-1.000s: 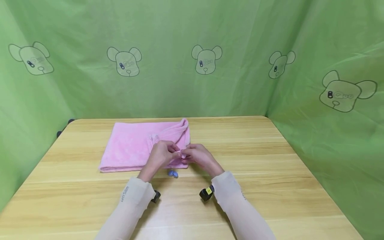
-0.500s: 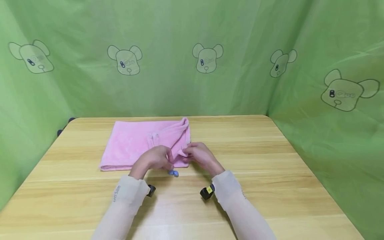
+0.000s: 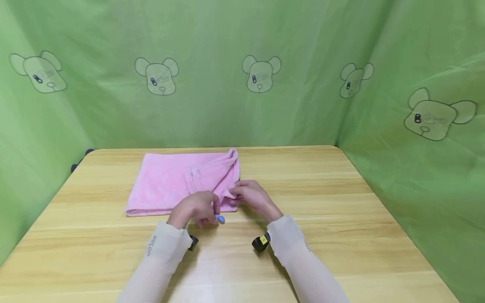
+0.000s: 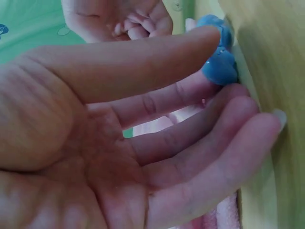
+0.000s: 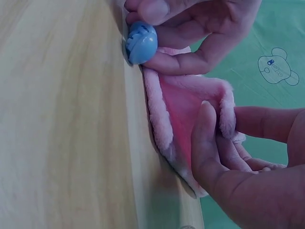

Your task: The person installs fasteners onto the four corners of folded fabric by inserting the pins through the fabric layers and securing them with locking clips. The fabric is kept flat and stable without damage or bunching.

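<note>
A folded pink plush cloth (image 3: pixel 159 181) lies on the table, its near right corner lifted. My right hand (image 3: pixel 253 198) pinches that raised edge; in the right wrist view, the thumb (image 5: pixel 205 138) is inside the fold and fingers are behind it. At the cloth's front edge, my left hand (image 3: pixel 197 208) has its thumb and index finger at a small, shiny blue two-lobed plastic piece (image 4: pixel 220 64). Thumb tip and index finger are on either side of it, in a pinch. The piece (image 5: pixel 143 44) still sits at the tabletop. The left hand's other fingers are loosely bent.
The wooden table (image 3: pixel 326 252) extends to both sides and in front of the cloth. Green curtain walls (image 3: pixel 212 118) with printed bear heads stand behind and at the sides. A clear patch-like detail (image 3: pixel 195 173) shows on the cloth.
My left hand has let go of the cloth corner and moved down to the blue piece, now between thumb and index finger. My right hand stays on the cloth edge.
</note>
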`<state>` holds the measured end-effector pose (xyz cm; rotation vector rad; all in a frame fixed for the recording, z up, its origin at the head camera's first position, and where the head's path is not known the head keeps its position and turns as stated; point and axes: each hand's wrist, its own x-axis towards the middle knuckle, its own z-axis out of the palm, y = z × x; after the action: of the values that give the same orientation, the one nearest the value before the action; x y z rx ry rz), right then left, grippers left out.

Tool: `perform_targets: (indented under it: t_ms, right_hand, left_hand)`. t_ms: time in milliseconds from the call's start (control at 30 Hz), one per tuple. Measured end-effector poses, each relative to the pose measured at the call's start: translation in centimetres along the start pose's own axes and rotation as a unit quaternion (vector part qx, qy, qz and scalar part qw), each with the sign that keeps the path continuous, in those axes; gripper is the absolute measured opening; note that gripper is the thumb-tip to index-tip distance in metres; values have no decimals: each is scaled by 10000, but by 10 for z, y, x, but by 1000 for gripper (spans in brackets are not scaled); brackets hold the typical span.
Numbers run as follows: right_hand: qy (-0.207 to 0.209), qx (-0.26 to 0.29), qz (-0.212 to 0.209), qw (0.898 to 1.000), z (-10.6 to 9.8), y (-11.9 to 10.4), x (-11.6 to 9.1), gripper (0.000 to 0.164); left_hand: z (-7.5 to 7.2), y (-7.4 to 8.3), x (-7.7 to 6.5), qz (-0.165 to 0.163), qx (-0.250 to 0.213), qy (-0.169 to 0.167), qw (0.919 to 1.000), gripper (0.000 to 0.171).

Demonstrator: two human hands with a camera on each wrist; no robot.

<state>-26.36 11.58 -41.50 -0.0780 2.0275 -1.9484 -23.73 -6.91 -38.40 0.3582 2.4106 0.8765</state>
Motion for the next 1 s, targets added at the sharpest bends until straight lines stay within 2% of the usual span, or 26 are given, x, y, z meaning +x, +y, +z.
perform_targets:
  t_ms: [567,700,800,900,1000]
  right_hand:
    - [95,24,-25,9999,1,0,2,13]
    - [78,53,-46,9999,1,0,2,14]
    - [66,72,-33,9999,1,1,3,14]
    - [37,42,-48,10000,1,1,3,14]
    - [28,14,-49,10000,1,1,2,16]
  left_hand:
    - [-7,-6,2,-1,-8,55,10000,14]
    - [-12,-7,2,143,93,460,9988,15]
    - [-15,-8,4,376,67,938,9949,15]
    - [-15,-7,7,616,-162,1510,9865,16]
    - [-14,-6,11,783,-382,2115,9735,19]
